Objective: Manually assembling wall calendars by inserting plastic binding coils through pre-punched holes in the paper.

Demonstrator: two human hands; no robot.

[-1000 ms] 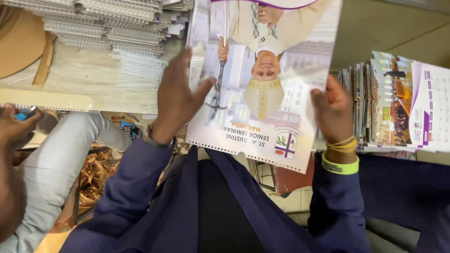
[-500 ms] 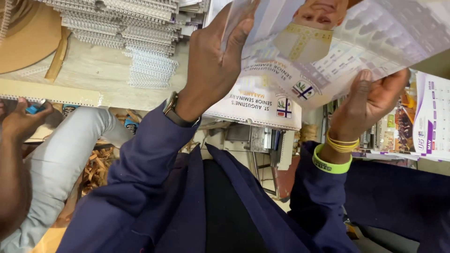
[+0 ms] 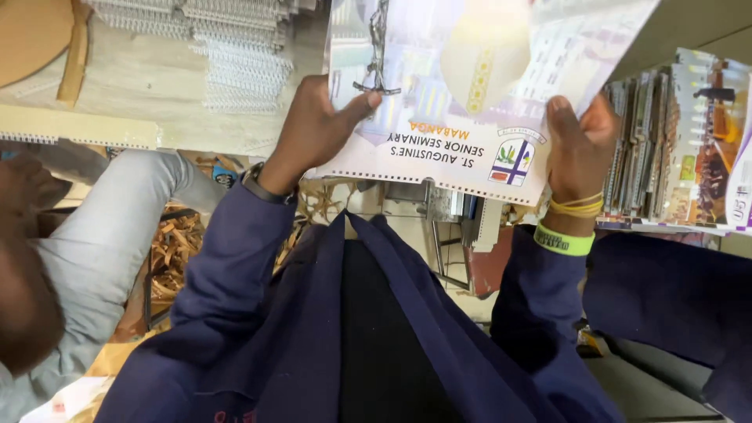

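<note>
Two hands hold one printed calendar cover sheet (image 3: 470, 102) up in front of the person, above the desk (image 3: 157, 117). The left hand (image 3: 313, 129) grips its left edge, the thumb laid across the printed face and the other fingers hidden behind, so the sheet stays flat. The right hand (image 3: 580, 149) pinches the right edge the same way, fingers closed on the paper. A row of punched holes runs along the sheet's near edge, which suggests it is kept square for binding. White wire binding coils (image 3: 235, 55) lie in rows on the desk just beyond the left hand. A stack of printed calendar pages (image 3: 681, 149) stands to the right, near the right hand.
</note>
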